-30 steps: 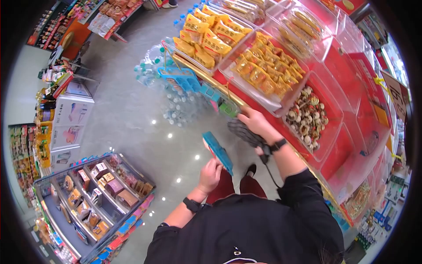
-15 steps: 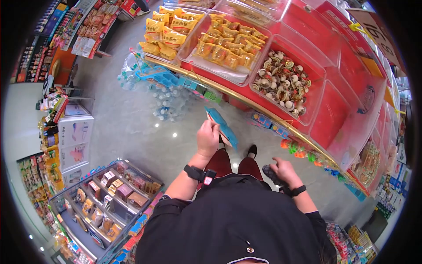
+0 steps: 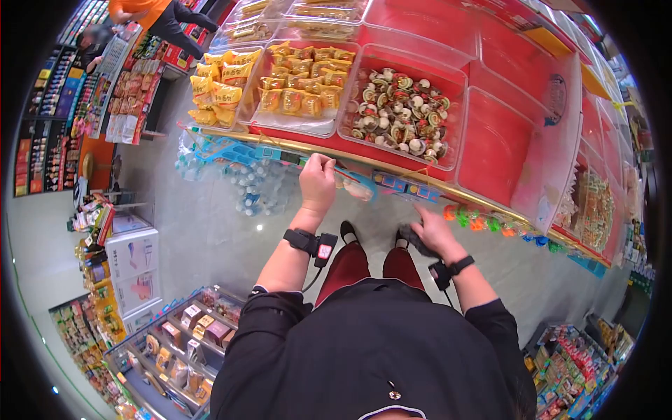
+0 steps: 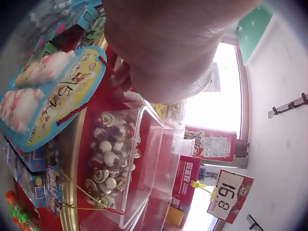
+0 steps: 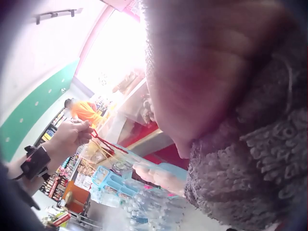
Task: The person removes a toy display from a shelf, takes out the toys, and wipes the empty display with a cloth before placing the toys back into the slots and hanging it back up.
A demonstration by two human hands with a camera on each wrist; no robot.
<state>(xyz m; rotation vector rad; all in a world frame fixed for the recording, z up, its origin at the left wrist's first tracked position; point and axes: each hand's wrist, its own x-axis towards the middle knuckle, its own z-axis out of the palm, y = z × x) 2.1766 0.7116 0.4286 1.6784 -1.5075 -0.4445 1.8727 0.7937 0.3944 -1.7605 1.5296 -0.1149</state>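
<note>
A blue packet point(image 3: 355, 185) sits at frame centre against the front edge of a red display stand point(image 3: 490, 147), its red cord pinched by the curled fingers of the left hand point(image 3: 317, 180). To the lower right, the right hand point(image 3: 434, 234) grips a dark fuzzy cloth point(image 3: 411, 240), below a clear bin of sweets point(image 3: 402, 112)

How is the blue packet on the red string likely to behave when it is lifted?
Probably light: the left hand carries the blue packet by a thin red string alone. It looks a flat, soft bag, so it would likely swing and twist.
</note>
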